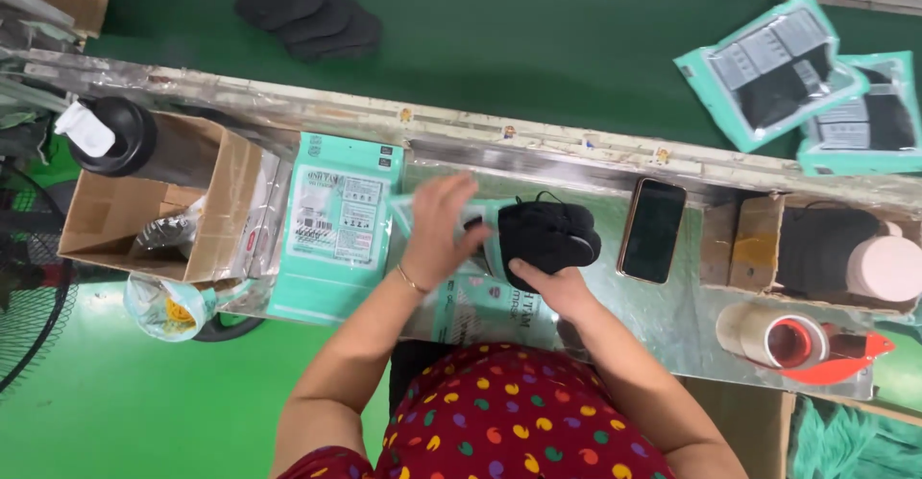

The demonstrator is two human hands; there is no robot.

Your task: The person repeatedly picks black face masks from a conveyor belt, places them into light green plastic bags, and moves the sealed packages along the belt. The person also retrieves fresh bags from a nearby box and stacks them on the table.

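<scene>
My left hand (440,229) grips the mouth of a teal plastic pouch (480,299) lying on the shiny work shelf (687,306). My right hand (555,287) holds a stack of black face masks (545,232), whose left end sits at the pouch's opening. A pile of flat teal pouches (336,225) lies just left of my left hand.
A dark phone (653,229) lies right of the masks. A tape dispenser (802,343) and a box with black masks and a pale roll (828,249) stand at right. A cardboard box (158,201) holds a black bottle. The green belt (538,47) carries loose black masks (307,9) and filled pouches (768,68).
</scene>
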